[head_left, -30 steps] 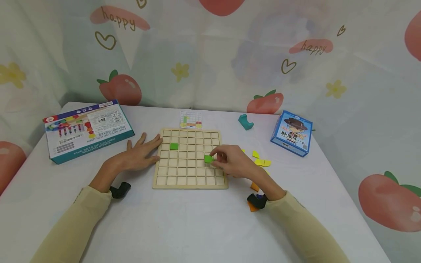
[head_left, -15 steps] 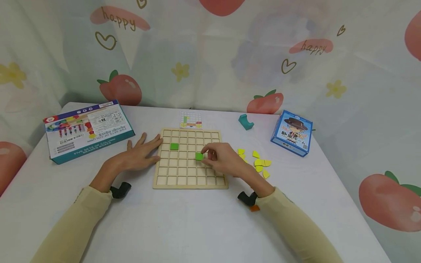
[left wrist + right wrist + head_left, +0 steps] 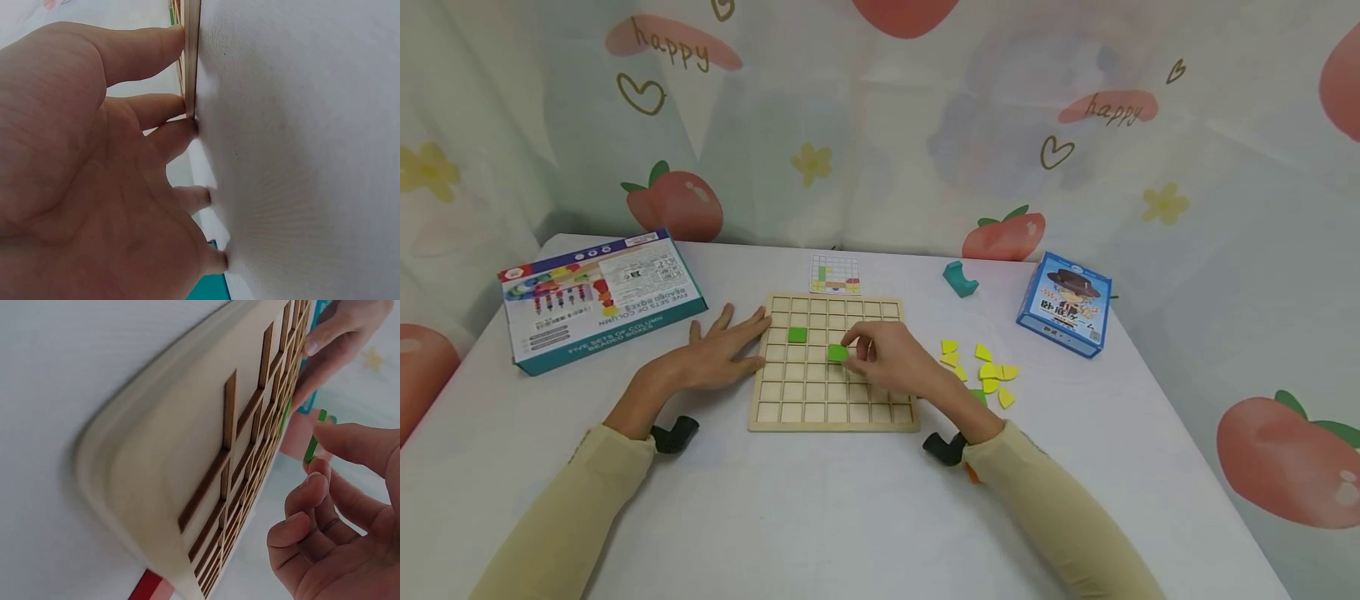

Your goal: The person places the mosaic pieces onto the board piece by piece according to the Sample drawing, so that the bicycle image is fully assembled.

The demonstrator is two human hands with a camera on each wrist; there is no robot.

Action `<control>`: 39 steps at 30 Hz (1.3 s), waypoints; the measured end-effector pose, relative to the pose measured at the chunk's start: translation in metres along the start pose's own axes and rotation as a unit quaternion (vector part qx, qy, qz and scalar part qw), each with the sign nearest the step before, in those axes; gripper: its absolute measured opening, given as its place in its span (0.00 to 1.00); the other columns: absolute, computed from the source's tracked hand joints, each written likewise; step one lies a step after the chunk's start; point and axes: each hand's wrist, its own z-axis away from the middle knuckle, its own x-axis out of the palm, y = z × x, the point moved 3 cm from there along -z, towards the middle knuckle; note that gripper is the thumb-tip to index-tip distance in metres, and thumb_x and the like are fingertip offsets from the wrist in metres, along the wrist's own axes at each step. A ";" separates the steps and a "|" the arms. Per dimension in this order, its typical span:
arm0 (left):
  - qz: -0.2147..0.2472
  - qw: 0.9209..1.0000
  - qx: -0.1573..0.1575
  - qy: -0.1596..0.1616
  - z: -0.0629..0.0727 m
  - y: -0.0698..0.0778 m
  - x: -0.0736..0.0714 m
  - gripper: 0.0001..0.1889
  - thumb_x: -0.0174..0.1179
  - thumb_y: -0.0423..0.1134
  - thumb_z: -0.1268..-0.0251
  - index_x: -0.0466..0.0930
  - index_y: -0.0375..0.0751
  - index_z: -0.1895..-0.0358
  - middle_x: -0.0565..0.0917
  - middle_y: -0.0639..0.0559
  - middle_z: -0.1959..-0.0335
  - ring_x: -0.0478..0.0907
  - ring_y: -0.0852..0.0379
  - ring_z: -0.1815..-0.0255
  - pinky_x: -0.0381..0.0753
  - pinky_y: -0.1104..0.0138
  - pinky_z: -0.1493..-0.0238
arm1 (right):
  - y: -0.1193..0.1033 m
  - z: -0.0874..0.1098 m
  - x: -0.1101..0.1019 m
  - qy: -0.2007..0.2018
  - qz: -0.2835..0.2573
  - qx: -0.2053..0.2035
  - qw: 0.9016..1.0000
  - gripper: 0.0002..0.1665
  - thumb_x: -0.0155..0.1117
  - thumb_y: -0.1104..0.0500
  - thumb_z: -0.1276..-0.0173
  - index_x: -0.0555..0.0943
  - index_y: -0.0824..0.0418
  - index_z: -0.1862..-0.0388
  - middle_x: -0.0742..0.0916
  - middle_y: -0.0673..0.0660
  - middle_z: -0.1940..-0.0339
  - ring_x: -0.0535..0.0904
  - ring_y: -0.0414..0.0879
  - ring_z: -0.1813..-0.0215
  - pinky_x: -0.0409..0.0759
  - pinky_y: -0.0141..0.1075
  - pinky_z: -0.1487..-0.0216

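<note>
A square wooden grid board lies on the white table, with one green square tile set in a cell at its upper left. My right hand is over the board's middle and pinches a second green square tile between thumb and fingertips. In the right wrist view that held tile shows edge-on, raised off the grid. My left hand is spread flat, its fingertips against the board's left edge. The left wrist view has the left hand's thumb and fingers straight, touching the board's side.
Several yellow pieces lie right of the board, with a green piece and an orange piece partly behind the right arm. A pattern card sits behind the board. Also present are a teal arch, a blue box and a long box.
My right hand has carried the green tile leftward across the board, from its right side to near the middle, uncovering more yellow pieces. The left hand stays in place.
</note>
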 end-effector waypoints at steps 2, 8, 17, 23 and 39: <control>-0.001 1.000 0.000 0.000 0.000 0.000 0.000 0.39 0.54 0.49 0.18 0.49 0.43 0.13 0.45 0.40 0.10 0.26 0.23 0.13 0.22 0.18 0.27 | -0.002 -0.002 0.001 -0.002 -0.003 0.003 1.000 0.13 0.73 0.58 0.28 0.86 0.60 0.47 0.85 0.52 0.69 0.75 0.40 0.71 0.74 0.29 0.67; -0.003 1.000 0.000 0.001 0.000 0.000 0.000 0.38 0.54 0.48 0.17 0.49 0.42 0.13 0.45 0.39 0.10 0.26 0.23 0.13 0.22 0.18 0.27 | -0.007 -0.008 0.005 -0.005 -0.001 0.005 1.000 0.13 0.72 0.59 0.28 0.86 0.61 0.47 0.85 0.52 0.69 0.75 0.41 0.72 0.72 0.28 0.69; -0.003 1.000 -0.006 -0.003 0.000 0.000 -0.001 0.39 0.53 0.49 0.17 0.49 0.44 0.13 0.44 0.41 0.10 0.25 0.25 0.12 0.22 0.19 0.26 | -0.013 -0.016 0.009 -0.007 0.007 0.001 1.000 0.13 0.69 0.59 0.27 0.86 0.61 0.46 0.86 0.53 0.69 0.75 0.40 0.72 0.73 0.28 0.66; -0.001 1.000 -0.004 -0.003 -0.001 0.000 -0.001 0.38 0.53 0.49 0.17 0.49 0.43 0.13 0.44 0.40 0.10 0.25 0.24 0.12 0.22 0.18 0.26 | -0.019 -0.023 0.013 -0.011 0.004 0.008 1.000 0.13 0.69 0.57 0.26 0.86 0.61 0.46 0.86 0.52 0.69 0.75 0.40 0.72 0.74 0.29 0.65; -0.001 1.000 -0.008 -0.008 0.000 0.000 -0.002 0.39 0.54 0.49 0.18 0.49 0.44 0.13 0.44 0.40 0.10 0.25 0.25 0.12 0.21 0.19 0.26 | -0.029 -0.038 0.031 -0.027 -0.002 0.003 1.000 0.14 0.69 0.60 0.26 0.86 0.63 0.45 0.82 0.50 0.75 0.74 0.39 0.71 0.71 0.28 0.67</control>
